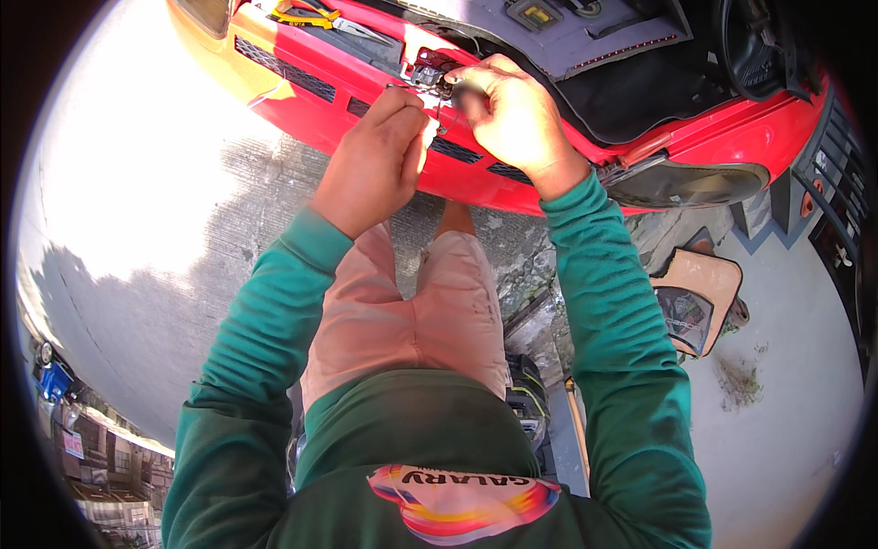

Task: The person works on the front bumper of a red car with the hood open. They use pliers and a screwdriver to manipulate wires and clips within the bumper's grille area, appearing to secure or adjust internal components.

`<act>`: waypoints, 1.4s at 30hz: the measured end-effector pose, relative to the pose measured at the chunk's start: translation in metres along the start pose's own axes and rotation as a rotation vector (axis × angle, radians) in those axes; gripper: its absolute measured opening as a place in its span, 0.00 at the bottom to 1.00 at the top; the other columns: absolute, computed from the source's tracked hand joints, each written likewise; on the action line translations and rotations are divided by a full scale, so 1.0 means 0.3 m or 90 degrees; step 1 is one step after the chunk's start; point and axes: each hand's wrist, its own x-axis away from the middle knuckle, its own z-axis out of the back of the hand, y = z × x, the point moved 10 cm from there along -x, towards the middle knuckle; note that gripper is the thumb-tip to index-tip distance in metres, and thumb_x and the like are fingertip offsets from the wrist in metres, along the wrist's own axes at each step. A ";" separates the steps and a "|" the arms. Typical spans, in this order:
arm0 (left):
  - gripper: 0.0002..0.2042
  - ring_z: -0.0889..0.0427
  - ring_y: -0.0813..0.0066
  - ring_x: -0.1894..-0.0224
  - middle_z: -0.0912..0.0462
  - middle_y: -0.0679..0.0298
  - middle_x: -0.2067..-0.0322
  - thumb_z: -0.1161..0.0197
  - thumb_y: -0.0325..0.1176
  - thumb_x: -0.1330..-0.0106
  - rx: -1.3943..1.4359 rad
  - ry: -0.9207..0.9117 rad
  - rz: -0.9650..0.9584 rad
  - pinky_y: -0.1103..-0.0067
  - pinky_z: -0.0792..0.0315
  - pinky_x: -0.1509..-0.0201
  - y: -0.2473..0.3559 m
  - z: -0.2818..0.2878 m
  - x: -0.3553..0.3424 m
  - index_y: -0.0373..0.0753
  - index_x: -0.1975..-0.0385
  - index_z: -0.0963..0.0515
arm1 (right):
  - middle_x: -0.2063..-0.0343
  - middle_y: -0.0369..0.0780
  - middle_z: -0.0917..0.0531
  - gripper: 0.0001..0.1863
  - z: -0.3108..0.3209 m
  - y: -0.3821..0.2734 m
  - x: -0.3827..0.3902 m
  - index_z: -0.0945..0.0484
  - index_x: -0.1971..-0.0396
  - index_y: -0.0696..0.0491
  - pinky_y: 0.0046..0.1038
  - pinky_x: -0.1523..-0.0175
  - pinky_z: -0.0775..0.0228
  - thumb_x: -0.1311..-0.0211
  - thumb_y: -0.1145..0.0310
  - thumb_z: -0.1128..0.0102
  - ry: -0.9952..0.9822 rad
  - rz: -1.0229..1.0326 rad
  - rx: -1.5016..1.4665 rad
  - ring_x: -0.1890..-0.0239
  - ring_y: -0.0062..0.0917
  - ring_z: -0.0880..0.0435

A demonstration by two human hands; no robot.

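Note:
My left hand (377,165) is closed, thumb and fingers pinched in front of a red vehicle's front edge (498,188). Whatever is in that pinch is too small to make out. Opposite it, my right hand (521,123) has its fingers bent together at a small dark metal latch-like mechanism (428,75), touching or gripping part of it. A dark blurred spot covers some of those fingers, so their hold is partly hidden. A thin wire-like piece (441,117) hangs between the two hands. Long-nose pliers (334,22) with yellow-and-black handles lie on the red bodywork, left of the mechanism.
Beyond my hands is an open compartment with a dark lining (631,110) and a grey panel (585,41). Dark mesh grilles (283,69) run along the red front. A tan-edged panel (722,274) lies at right. Near my legs are a dark bag (526,384) and a wooden handle (578,425).

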 end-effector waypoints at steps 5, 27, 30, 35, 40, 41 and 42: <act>0.06 0.17 0.46 0.51 0.21 0.52 0.52 0.37 0.20 0.33 0.014 -0.020 0.026 0.61 0.21 0.49 -0.012 0.000 -0.006 0.31 0.58 0.22 | 0.61 0.45 0.12 0.15 0.020 -0.173 0.143 0.14 0.53 0.53 0.43 0.57 0.16 0.41 0.73 0.31 -0.002 -0.057 -0.114 0.62 0.45 0.11; 0.15 0.12 0.57 0.50 0.13 0.58 0.51 0.23 0.26 0.40 0.048 0.065 0.012 0.69 0.16 0.47 -0.101 -0.090 0.047 0.39 0.53 0.12 | 0.71 0.42 0.17 0.03 -0.002 -0.118 0.250 0.15 0.67 0.59 0.28 0.64 0.24 0.37 0.83 0.31 0.229 -0.183 -0.250 0.71 0.29 0.18; 0.14 0.12 0.58 0.51 0.13 0.58 0.52 0.22 0.28 0.40 0.035 0.091 -0.003 0.68 0.17 0.49 -0.105 -0.092 0.050 0.39 0.53 0.12 | 0.70 0.42 0.17 0.03 0.003 -0.119 0.238 0.15 0.66 0.60 0.28 0.64 0.24 0.37 0.83 0.31 0.227 -0.127 -0.253 0.70 0.28 0.17; 0.16 0.13 0.56 0.50 0.13 0.58 0.53 0.22 0.28 0.42 0.042 0.101 -0.008 0.66 0.18 0.47 -0.116 -0.110 0.053 0.40 0.53 0.13 | 0.69 0.43 0.16 0.03 -0.015 -0.102 0.231 0.15 0.66 0.60 0.30 0.62 0.22 0.37 0.84 0.34 0.186 -0.130 -0.279 0.68 0.31 0.16; 0.19 0.14 0.54 0.49 0.14 0.60 0.50 0.24 0.28 0.44 0.020 0.097 -0.007 0.63 0.19 0.44 -0.137 -0.122 0.072 0.40 0.51 0.14 | 0.70 0.44 0.14 0.04 -0.025 -0.122 0.214 0.15 0.66 0.59 0.35 0.61 0.20 0.39 0.83 0.35 0.167 -0.125 -0.301 0.66 0.39 0.15; 0.18 0.15 0.54 0.49 0.14 0.59 0.50 0.24 0.28 0.44 0.016 0.098 -0.007 0.63 0.19 0.44 -0.134 -0.120 0.072 0.40 0.51 0.15 | 0.70 0.44 0.14 0.04 -0.031 -0.118 0.212 0.15 0.66 0.59 0.35 0.61 0.20 0.39 0.83 0.35 0.165 -0.127 -0.305 0.66 0.39 0.15; 0.18 0.15 0.54 0.49 0.14 0.59 0.50 0.24 0.28 0.44 0.013 0.098 -0.008 0.62 0.19 0.44 -0.130 -0.120 0.070 0.40 0.52 0.15 | 0.70 0.44 0.14 0.04 -0.036 -0.113 0.213 0.15 0.66 0.58 0.35 0.60 0.20 0.39 0.83 0.35 0.160 -0.130 -0.303 0.66 0.39 0.15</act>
